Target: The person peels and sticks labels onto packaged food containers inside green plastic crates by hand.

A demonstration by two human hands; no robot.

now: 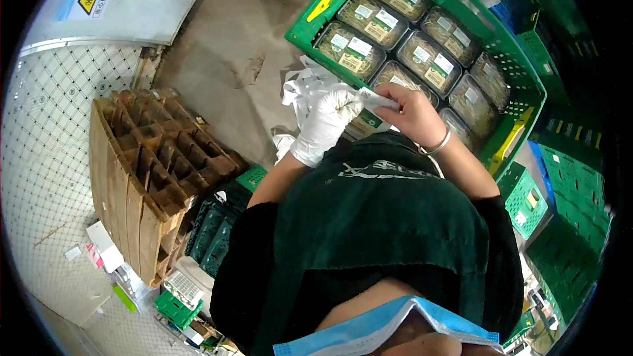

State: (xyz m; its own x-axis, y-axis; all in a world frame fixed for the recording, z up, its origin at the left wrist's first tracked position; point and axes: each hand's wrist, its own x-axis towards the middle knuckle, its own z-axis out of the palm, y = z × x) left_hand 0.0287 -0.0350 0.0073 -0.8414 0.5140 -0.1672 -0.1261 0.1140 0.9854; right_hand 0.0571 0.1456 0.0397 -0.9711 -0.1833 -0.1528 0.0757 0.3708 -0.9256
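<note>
My left hand (324, 125), in a white glove, pinches the left end of a white label strip (378, 99) in front of my apron. The strip's right end is between the thumb and fingers of my bare right hand (418, 118). Loops of white backing paper (304, 89) hang beside and below the gloved hand. Just beyond both hands stands a green crate (529, 74) with yellow handles. It holds several clear-topped packs (351, 51) of thin pale sprouts or shoots, many bearing white and green labels. My hands and forearms partly cover the nearest packs.
A stack of wooden pallets (155, 158) stands on the left, with dark green crates (214, 237) close by. More green crates (567, 184) are stacked at the right. A white wall panel with yellow warning signs (90, 1) is at the upper left.
</note>
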